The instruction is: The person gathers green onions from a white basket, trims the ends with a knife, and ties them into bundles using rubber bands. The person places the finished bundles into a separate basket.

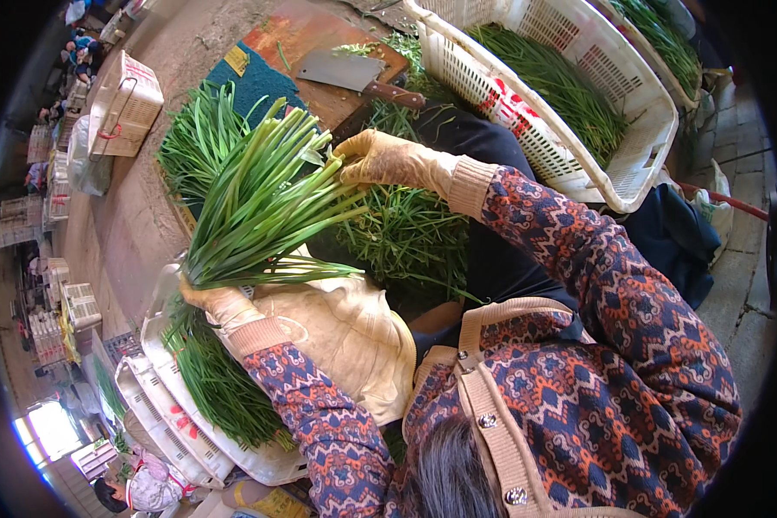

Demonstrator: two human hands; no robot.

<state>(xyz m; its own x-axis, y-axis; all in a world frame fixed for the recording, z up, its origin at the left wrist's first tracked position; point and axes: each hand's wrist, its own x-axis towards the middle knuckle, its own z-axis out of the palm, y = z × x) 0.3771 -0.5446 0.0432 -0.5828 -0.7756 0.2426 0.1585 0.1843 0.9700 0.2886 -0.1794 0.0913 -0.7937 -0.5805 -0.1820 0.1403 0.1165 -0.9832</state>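
Observation:
A large bunch of long green stalks (265, 207), probably garlic chives, fans out in front of me. My left hand (217, 303), in a tan glove, grips it at its gathered lower-left end. The pale, thicker ends spread up and to the right. There my right hand (379, 158), gloved and stained brown, pinches some stalk ends between thumb and fingers; how many cannot be made out. Beneath the held bunch, a pile of similar greens (207, 142) lies on a blue-green mat (262, 81). Loose trimmed leaves (414, 233) are heaped below my right hand.
A cleaver (343, 68) with a wooden handle lies on an orange-brown board (324, 32). White plastic crates of greens stand at right (596, 162) and lower left (233, 447). A tan cloth (337, 337) covers my lap. Farther off are stacked crates (126, 103) and another person (149, 485).

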